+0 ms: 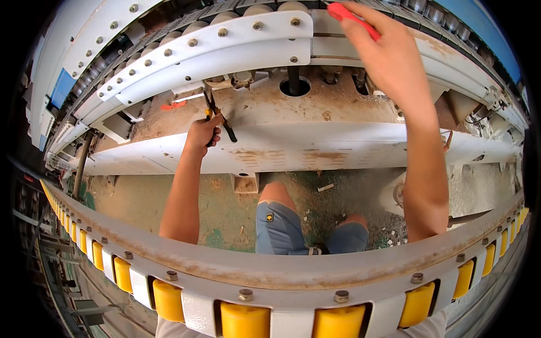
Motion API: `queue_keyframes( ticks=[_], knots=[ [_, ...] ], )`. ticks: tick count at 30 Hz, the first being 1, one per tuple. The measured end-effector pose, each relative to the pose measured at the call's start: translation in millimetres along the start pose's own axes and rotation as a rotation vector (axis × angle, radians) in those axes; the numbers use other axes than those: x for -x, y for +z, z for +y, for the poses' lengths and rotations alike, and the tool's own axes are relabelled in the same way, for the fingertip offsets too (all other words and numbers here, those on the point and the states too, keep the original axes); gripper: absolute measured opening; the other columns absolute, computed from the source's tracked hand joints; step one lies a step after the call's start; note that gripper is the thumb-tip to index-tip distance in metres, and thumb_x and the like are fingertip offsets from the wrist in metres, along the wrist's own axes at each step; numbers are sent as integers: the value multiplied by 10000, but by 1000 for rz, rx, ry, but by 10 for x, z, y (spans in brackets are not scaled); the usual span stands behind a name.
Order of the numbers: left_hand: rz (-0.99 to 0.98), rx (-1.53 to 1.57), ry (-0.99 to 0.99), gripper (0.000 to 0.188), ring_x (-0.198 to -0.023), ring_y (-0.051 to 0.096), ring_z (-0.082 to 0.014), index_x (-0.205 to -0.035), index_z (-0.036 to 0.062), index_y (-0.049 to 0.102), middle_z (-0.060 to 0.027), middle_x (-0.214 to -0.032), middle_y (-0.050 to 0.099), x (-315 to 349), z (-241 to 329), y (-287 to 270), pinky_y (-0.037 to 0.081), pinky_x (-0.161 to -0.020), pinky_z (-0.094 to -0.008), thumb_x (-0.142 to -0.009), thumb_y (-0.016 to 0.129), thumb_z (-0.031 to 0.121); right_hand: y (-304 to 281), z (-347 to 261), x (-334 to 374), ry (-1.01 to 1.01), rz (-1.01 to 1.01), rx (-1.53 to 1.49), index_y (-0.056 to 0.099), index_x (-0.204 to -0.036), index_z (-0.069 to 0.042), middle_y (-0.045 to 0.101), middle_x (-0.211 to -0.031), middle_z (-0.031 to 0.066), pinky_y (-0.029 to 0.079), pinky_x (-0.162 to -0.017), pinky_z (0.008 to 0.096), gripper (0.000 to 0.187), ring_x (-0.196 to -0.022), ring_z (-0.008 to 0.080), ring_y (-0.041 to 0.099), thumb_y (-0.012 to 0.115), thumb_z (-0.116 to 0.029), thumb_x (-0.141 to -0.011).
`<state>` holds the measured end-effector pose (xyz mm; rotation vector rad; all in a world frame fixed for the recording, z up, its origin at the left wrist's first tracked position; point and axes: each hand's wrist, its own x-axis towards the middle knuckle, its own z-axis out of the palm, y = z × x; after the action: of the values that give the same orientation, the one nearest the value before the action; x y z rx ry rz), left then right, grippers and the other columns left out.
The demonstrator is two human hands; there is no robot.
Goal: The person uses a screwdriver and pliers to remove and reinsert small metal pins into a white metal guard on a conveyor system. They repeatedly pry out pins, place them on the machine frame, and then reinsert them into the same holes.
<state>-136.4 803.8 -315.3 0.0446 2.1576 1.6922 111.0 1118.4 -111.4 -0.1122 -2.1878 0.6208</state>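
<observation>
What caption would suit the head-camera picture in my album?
Pliers in the left hand, a red tool in the right hand, at a stained white machine.

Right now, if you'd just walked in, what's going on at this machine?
A person is working at a long white machine. Their left hand holds pliers with the handles spread, above the dusty ledge. Their right hand grips a red-handled tool higher up; its tip is hard to make out.

Pliers point(211, 103) in the left hand point(202, 135) sit left of the right hand's point(391, 59) tool point(350, 17).
</observation>
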Motion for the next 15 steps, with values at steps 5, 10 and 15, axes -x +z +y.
queue_keyframes(
  ticks=[5, 10, 15],
  knots=[
    [102, -231, 122, 469, -518, 554, -148, -1067, -36, 645, -63, -726, 622, -75, -124, 91, 393, -438, -310, -934, 763, 398, 123, 66, -45, 85, -15, -129, 667, -1305, 2, 691, -871, 82, 470, -688, 263, 393, -723, 104, 586, 606, -267, -1025],
    [445, -581, 399, 524, -670, 677, -373, -1111, -42, 618, -161, -779, 709, -379, -318, 63, 537, -645, -440, -923, 748, 429, 104, -249, -120, 118, 48, -111, 691, -1119, 1, 698, -891, 262, 523, -693, 428, 250, -813, 447, 670, 572, -188, -1007],
    [561, -782, 559, 415, -971, 676, -403, -1057, -2, 697, -204, -973, 719, -334, -208, 320, 541, -845, -482, -924, 717, 390, 244, -233, -278, -14, 49, -117, 686, -1231, -3, 703, -928, 279, 541, -728, 415, 304, -867, 430, 702, 564, -195, -1030]
  ],
)
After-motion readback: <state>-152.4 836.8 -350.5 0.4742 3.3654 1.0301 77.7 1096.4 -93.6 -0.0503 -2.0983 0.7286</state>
